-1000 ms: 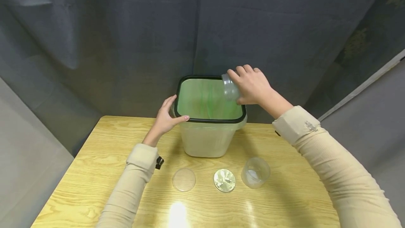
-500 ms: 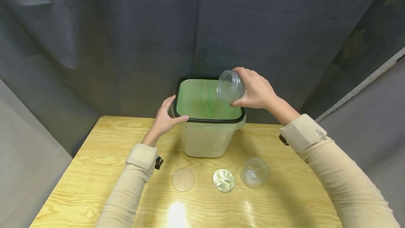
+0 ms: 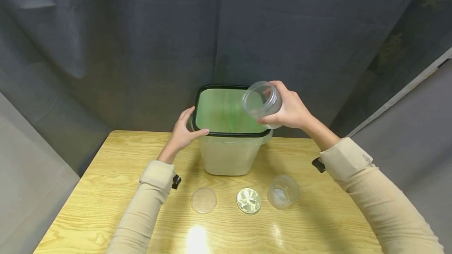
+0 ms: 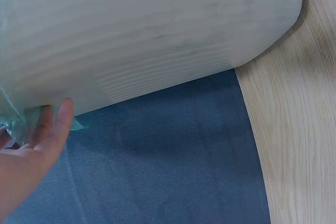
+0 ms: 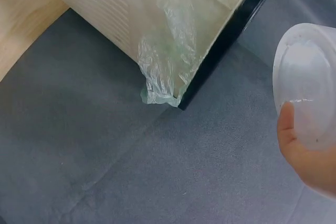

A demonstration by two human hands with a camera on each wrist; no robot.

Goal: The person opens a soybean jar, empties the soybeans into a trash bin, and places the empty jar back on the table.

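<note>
A clear plastic jar [image 3: 263, 99], tilted with its mouth to the left, is held over the bin's right rim. My right hand [image 3: 291, 107] grips it, thumb below and fingers behind. The right wrist view shows the jar's round base [image 5: 307, 85] above the thumb. The whitish trash bin [image 3: 229, 156] has a black rim and a green bag lining it. At the bin's left front corner my left hand [image 3: 181, 130] holds the rim, thumb on the front edge and fingers along the left side. Bunched bag film [image 4: 18, 121] shows by those fingers in the left wrist view.
On the wooden table [image 3: 123, 191], in front of the bin, lie a clear round lid [image 3: 204, 200] and a shiny gold-coloured disc [image 3: 248, 201]. Right of them stands a clear plastic container [image 3: 283, 192]. Dark curtain [image 3: 159, 50] hangs close behind the bin.
My right hand has drawn the jar slightly right and toward me and turned it, so its mouth now faces more up and toward the camera. The left hand stays on the rim.
</note>
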